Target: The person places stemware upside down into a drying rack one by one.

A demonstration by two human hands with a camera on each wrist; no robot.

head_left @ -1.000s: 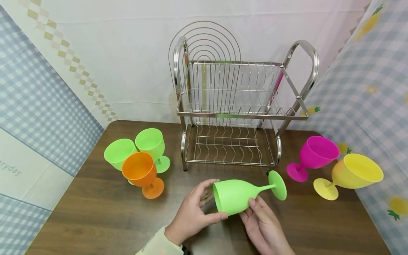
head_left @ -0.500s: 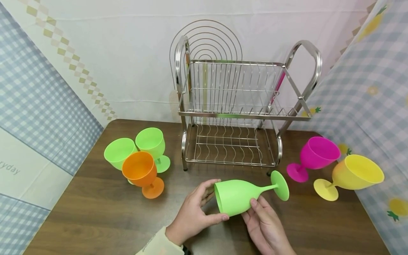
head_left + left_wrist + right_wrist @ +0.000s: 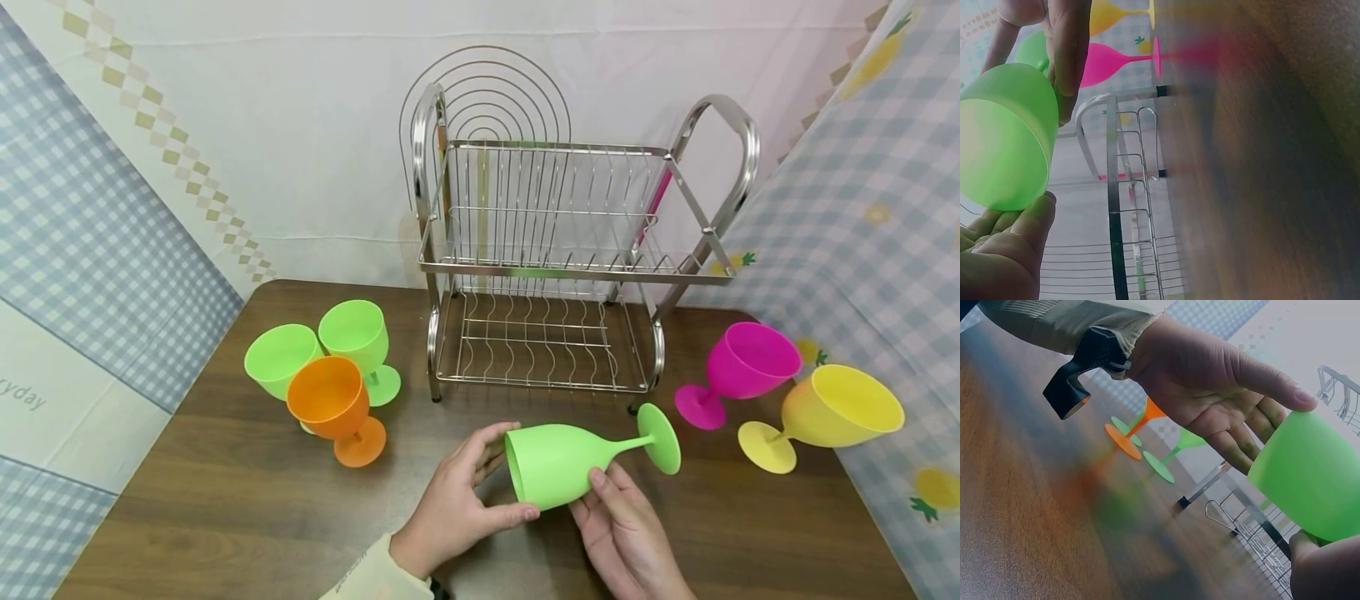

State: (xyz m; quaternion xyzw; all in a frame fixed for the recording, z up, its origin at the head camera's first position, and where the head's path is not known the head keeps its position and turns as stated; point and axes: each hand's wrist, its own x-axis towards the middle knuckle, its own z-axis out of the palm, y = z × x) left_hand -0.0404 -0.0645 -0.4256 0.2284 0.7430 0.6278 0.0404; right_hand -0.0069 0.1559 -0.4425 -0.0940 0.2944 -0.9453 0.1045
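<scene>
Between both hands, a light green plastic goblet (image 3: 558,468) lies on its side in the air above the table, its mouth toward the left and its round foot toward the right. My left hand (image 3: 455,497) holds the rim between thumb and fingers; the right wrist view shows the thumb on the rim of the goblet (image 3: 1316,475). With the thumb on the near side and fingers underneath, my right hand (image 3: 626,533) grips the lower bowl close to the stem. In the left wrist view the open mouth of the goblet (image 3: 1004,156) faces the camera.
A two-tier metal dish rack (image 3: 540,383) stands behind the hands. Two green goblets (image 3: 356,333) and an orange goblet (image 3: 330,396) stand upright at left. On the right stand a magenta goblet (image 3: 742,367) and a yellow goblet (image 3: 832,408). Patterned cloth (image 3: 300,167) surrounds the wooden table (image 3: 225,517).
</scene>
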